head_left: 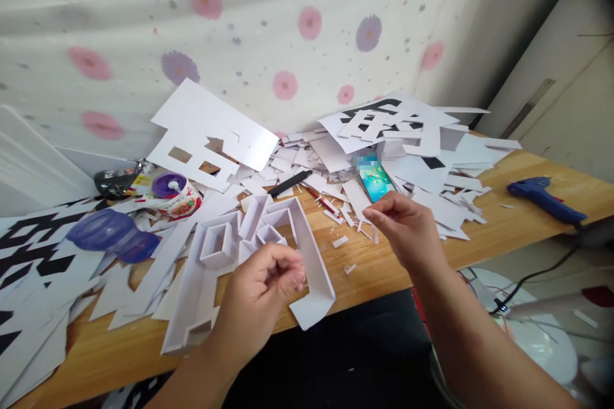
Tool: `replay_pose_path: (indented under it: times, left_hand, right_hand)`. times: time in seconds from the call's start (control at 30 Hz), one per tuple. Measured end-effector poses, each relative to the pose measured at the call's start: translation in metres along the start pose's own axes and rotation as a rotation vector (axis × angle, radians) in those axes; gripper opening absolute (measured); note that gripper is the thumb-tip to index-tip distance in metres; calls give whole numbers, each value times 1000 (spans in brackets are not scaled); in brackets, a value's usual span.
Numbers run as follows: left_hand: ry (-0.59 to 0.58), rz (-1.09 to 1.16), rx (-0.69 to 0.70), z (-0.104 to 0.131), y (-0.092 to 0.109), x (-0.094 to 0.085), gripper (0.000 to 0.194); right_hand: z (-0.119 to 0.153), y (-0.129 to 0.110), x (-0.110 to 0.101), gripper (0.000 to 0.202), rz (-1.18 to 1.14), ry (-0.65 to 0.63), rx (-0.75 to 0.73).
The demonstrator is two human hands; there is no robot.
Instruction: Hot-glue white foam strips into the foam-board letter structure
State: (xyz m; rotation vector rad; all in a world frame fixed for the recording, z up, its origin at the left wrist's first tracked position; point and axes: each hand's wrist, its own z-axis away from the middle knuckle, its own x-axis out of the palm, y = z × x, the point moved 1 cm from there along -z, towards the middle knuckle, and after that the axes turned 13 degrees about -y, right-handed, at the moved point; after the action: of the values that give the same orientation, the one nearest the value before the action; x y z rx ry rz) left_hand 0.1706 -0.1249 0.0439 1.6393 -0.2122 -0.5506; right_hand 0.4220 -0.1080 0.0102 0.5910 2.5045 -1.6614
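Note:
My left hand is raised over the front of a hollow white foam-board shape, its fingers curled in and thumb pressed against them. What it pinches, if anything, I cannot make out. The shape has upright strip walls along its outline and smaller walled frames inside; it stands at the table's front edge. Farther right, my right hand hovers above the table with thumb and forefinger pinched together. Anything between those fingertips is too small to tell. Just behind them lies a phone with a lit screen.
White board scraps cover much of the wooden table. A blue glue gun lies at the right, its cord hanging down. A black cutter-like tool, a purple plastic container and a paper food cup sit among the scraps.

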Motion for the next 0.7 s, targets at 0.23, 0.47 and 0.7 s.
replay_pose_path:
  times: [0.23, 0.47, 0.7]
  left_hand:
    - [-2, 614, -39, -41, 13, 43, 15]
    - [-87, 820, -136, -48, 3, 69, 29]
    - [-107, 834, -164, -50, -2, 80, 41]
  right_hand:
    - [4, -21, 17, 8, -141, -107, -146]
    - [16, -35, 40, 14, -249, -139, -223]
    - [22, -39, 44, 13, -8, 15, -218]
